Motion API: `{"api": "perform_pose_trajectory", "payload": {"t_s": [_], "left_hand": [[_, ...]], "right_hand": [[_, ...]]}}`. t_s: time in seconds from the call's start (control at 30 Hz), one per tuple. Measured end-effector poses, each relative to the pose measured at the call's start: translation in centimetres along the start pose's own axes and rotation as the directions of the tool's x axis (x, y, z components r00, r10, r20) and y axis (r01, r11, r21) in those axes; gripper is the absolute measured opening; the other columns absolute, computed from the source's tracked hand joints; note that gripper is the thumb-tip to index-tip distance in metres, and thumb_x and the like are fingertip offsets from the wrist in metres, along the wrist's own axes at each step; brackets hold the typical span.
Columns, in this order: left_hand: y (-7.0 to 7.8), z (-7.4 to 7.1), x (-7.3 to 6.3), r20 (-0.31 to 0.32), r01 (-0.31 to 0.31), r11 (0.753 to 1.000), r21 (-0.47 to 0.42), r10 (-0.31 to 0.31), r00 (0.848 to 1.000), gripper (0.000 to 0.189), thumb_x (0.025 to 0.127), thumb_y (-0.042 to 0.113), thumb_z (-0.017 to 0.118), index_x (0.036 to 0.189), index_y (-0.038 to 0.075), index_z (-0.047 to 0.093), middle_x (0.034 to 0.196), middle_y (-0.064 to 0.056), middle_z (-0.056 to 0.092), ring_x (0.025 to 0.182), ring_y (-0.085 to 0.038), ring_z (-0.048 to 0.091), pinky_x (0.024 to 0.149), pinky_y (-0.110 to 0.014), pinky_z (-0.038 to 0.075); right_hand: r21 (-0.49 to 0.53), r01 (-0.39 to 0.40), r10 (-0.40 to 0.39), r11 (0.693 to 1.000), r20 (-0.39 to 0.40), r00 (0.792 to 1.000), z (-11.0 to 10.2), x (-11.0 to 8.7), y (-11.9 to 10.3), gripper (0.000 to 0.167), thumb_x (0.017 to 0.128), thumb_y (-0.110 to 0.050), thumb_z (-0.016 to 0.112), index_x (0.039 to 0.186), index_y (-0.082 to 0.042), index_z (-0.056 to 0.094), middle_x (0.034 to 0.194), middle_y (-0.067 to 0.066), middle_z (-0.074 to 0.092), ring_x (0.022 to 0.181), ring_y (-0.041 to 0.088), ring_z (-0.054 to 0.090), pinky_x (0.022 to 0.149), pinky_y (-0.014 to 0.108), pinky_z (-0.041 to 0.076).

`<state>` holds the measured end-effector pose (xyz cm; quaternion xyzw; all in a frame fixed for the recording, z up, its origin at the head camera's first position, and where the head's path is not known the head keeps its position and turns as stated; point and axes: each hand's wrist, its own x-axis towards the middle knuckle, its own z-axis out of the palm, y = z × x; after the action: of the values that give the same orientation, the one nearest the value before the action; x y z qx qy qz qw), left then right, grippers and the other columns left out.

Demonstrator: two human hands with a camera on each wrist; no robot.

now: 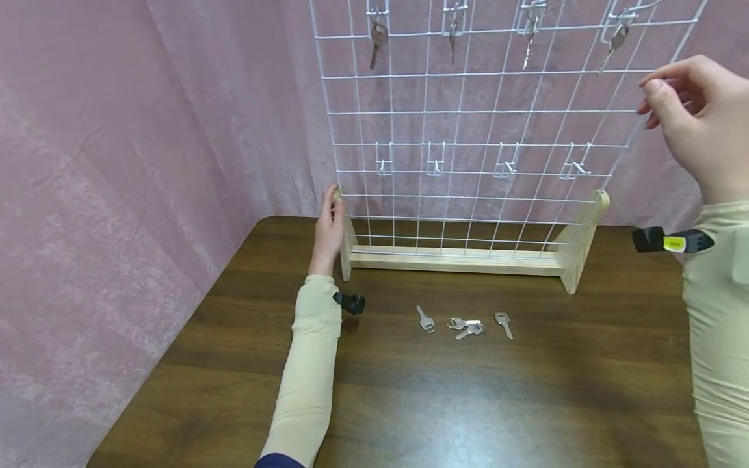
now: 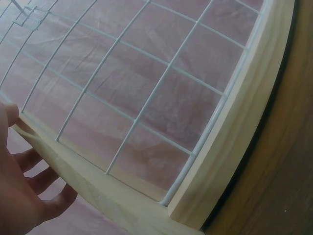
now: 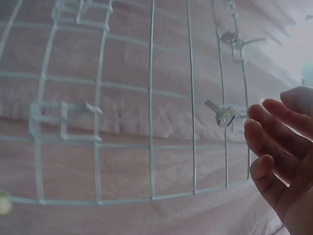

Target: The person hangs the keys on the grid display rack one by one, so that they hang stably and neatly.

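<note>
Four silvery keys [image 1: 379,34] hanging on white grid [image 1: 425,112], left hand [image 1: 329,229] gripping wooden stand [image 1: 456,261], right hand [image 1: 705,114] loosely curled, empty

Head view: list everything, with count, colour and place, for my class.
Table: 1, brown, below.
Wooden stand: 1, pale, on table.
Wire grid: 1, white, upright in stand.
Upper hooks: 4, white, at top edge.
Lower hooks: 4, white, lower on grid.
Hanging keys: 4, silvery, on upper hooks.
Loose keys: 4, silvery, on table.
Curtain: count unclear, pink, behind table.
Wrist cameras: 2, black, one per wrist.
Dark cloth: 1, navy, at bottom edge.
Sleeves: 2, pale yellow, on forearms.
Left hand: 1, bare, holding stand's left upright.
Right hand: 1, bare, at grid's right edge.
</note>
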<state>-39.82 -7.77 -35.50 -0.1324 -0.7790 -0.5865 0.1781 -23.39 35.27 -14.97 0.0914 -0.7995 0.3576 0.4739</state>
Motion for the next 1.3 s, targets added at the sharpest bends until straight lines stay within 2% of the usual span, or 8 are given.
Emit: {"api": "perform_pose_trajectory", "payload": {"t_s": [0.07, 0.23, 0.33, 0.67, 0.87, 0.97, 1.2, 1.3], "left_hand": [[-0.1, 0.0, 0.0, -0.003, -0.002, 1.000, 0.002, 0.002, 1.000, 0.050, 0.104, 0.045, 0.034, 0.151, 0.028, 0.031, 0.135, -0.015, 0.052, 0.114, -0.031, 0.053, 0.094, -0.051, 0.043], [-0.1, -0.1, 0.0, -0.001, -0.005, 1.000, 0.001, 0.005, 1.000, 0.049, 0.104, 0.045, 0.034, 0.150, 0.030, 0.031, 0.139, -0.015, 0.050, 0.118, -0.031, 0.052, 0.095, -0.052, 0.043], [0.0, -0.1, 0.0, 0.004, -0.006, 1.000, -0.004, 0.006, 1.000, 0.048, 0.104, 0.045, 0.033, 0.150, 0.032, 0.031, 0.141, -0.016, 0.048, 0.121, -0.031, 0.051, 0.097, -0.053, 0.042], [0.1, -0.2, -0.1, 0.001, 0.003, 1.000, -0.006, -0.003, 1.000, 0.047, 0.104, 0.045, 0.033, 0.150, 0.033, 0.031, 0.143, -0.014, 0.047, 0.124, -0.031, 0.050, 0.101, -0.052, 0.042], [-0.2, 0.0, -0.2, 0.001, 0.011, 1.000, -0.006, -0.011, 1.000, 0.049, 0.104, 0.047, 0.034, 0.150, 0.032, 0.032, 0.142, -0.014, 0.048, 0.124, -0.031, 0.050, 0.101, -0.052, 0.041], [-0.3, 0.0, -0.3, 0.000, 0.014, 1.000, -0.001, -0.014, 1.000, 0.049, 0.103, 0.047, 0.034, 0.150, 0.032, 0.032, 0.140, -0.014, 0.050, 0.123, -0.032, 0.051, 0.100, -0.053, 0.041], [0.0, -0.2, -0.2, -0.005, 0.016, 1.000, 0.000, -0.016, 1.000, 0.048, 0.104, 0.047, 0.034, 0.149, 0.033, 0.032, 0.137, -0.015, 0.051, 0.121, -0.031, 0.051, 0.099, -0.052, 0.042], [-0.1, -0.2, -0.1, -0.007, 0.018, 1.000, 0.005, -0.018, 1.000, 0.048, 0.104, 0.046, 0.035, 0.150, 0.033, 0.032, 0.139, -0.014, 0.051, 0.122, -0.030, 0.051, 0.100, -0.052, 0.042]], "right_hand": [[0.000, 0.020, -0.020, 1.000, 0.014, 1.000, 0.2, -1.5, 0.1, 0.014, 0.095, -0.019, 0.060, 0.093, -0.029, 0.070, 0.070, -0.036, 0.058, 0.056, -0.015, 0.050, 0.055, 0.004, 0.035], [-0.018, 0.103, -0.102, 0.994, 0.052, 0.993, 0.9, -4.7, 0.2, 0.020, 0.094, -0.012, 0.060, 0.097, 0.004, 0.072, 0.073, -0.039, 0.057, 0.058, -0.018, 0.050, 0.059, 0.002, 0.038], [0.001, 0.109, -0.109, 0.994, 0.064, 0.992, 1.3, -6.1, 0.2, 0.022, 0.093, -0.008, 0.060, 0.099, 0.012, 0.068, 0.074, -0.040, 0.057, 0.060, -0.019, 0.051, 0.061, 0.001, 0.038], [0.028, 0.112, -0.115, 0.993, 0.109, 0.987, 3.0, -9.2, 0.6, 0.015, 0.092, -0.004, 0.061, 0.094, 0.009, 0.069, 0.073, -0.038, 0.056, 0.060, -0.017, 0.050, 0.061, 0.001, 0.038], [-0.038, 0.165, -0.156, 0.986, 0.183, 0.971, 4.5, -10.9, 2.1, 0.008, 0.086, -0.001, 0.070, 0.093, 0.000, 0.072, 0.078, -0.042, 0.052, 0.063, -0.020, 0.047, 0.063, 0.001, 0.036], [-0.066, 0.174, -0.153, 0.982, 0.253, 0.955, 5.5, -11.5, 2.3, 0.010, 0.084, -0.001, 0.072, 0.093, -0.005, 0.073, 0.079, -0.042, 0.051, 0.064, -0.020, 0.046, 0.064, 0.002, 0.037], [-0.066, 0.244, -0.199, 0.968, 0.398, 0.896, 7.9, -11.8, 1.6, 0.008, 0.084, -0.006, 0.074, 0.091, -0.011, 0.071, 0.073, -0.003, 0.067, 0.061, -0.009, 0.048, 0.059, 0.008, 0.038], [-0.064, 0.281, -0.222, 0.958, 0.458, 0.861, 8.8, -12.2, 1.4, 0.011, 0.082, -0.007, 0.076, 0.089, -0.014, 0.070, 0.072, -0.005, 0.067, 0.062, -0.007, 0.051, 0.060, 0.010, 0.041]]}}
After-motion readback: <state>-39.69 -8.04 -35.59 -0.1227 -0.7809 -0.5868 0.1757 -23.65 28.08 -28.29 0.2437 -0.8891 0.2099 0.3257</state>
